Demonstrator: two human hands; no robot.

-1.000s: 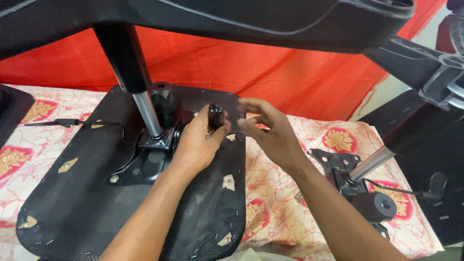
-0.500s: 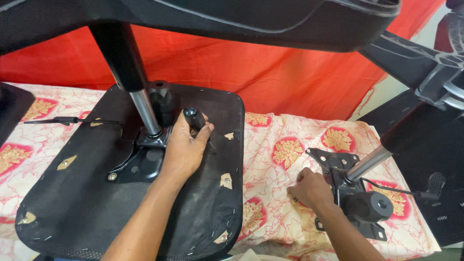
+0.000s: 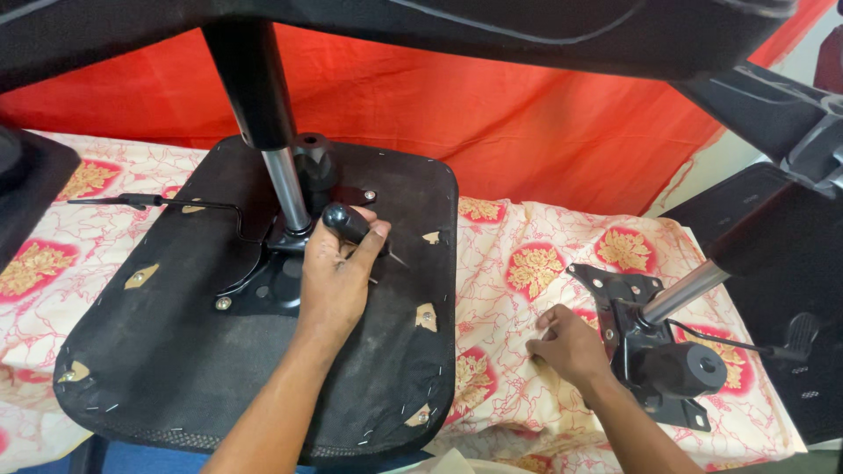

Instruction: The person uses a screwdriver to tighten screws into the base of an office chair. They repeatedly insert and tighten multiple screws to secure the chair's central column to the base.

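My left hand (image 3: 338, 272) grips a black-handled screwdriver (image 3: 349, 224) over the underside of an upturned black chair seat (image 3: 176, 351), beside its metal mechanism plate (image 3: 263, 263) and the chrome gas cylinder (image 3: 285, 184). My right hand (image 3: 571, 347) rests flat on the patterned cloth (image 3: 509, 298), fingers spread, touching the edge of a second loose chair mechanism (image 3: 650, 342) with its own chrome cylinder (image 3: 685, 290). I cannot tell whether anything lies under the right hand's fingers.
A red curtain (image 3: 527, 123) hangs behind. A black chair base (image 3: 439, 22) spans the top of the view. Another black chair part (image 3: 781, 263) stands at the right, and a dark pad (image 3: 26, 189) at the far left. A thin lever (image 3: 158, 202) sticks out of the seat mechanism.
My right hand left the screwdriver near the seat and moved down right to the cloth beside the loose mechanism. The left hand kept the screwdriver and tilted it lower.
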